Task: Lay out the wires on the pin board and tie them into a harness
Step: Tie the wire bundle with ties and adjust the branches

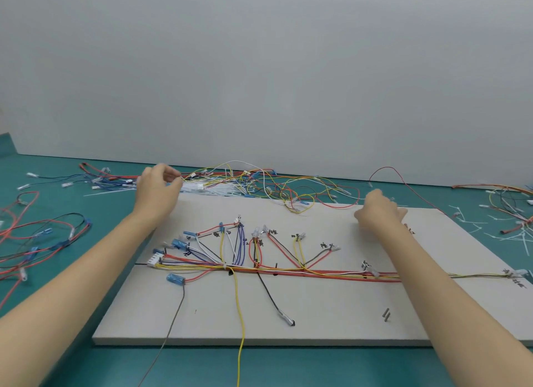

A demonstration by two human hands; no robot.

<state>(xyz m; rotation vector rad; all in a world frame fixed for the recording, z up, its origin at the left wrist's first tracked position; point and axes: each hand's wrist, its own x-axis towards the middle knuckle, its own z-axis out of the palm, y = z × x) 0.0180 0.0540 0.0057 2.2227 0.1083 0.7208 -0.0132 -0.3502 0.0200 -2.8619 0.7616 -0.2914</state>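
Observation:
A grey pin board [317,314] lies on the green table. Coloured wires [288,268] run along its middle as a bundle, with branches fanning up to labelled pins and a white connector [154,259] at the left end. My left hand [158,190] reaches past the board's far left corner and pinches a thin white cable tie [191,186] from the pile there. My right hand [379,212] hovers over the board's far right part with fingers loosely curled; whether it holds anything cannot be seen.
A tangle of loose wires [282,187] and white cable ties lies behind the board by the wall. More wires [37,236] lie left of the board, and ties and wires [513,222] lie at the right. A yellow wire [240,314] hangs over the board's near edge.

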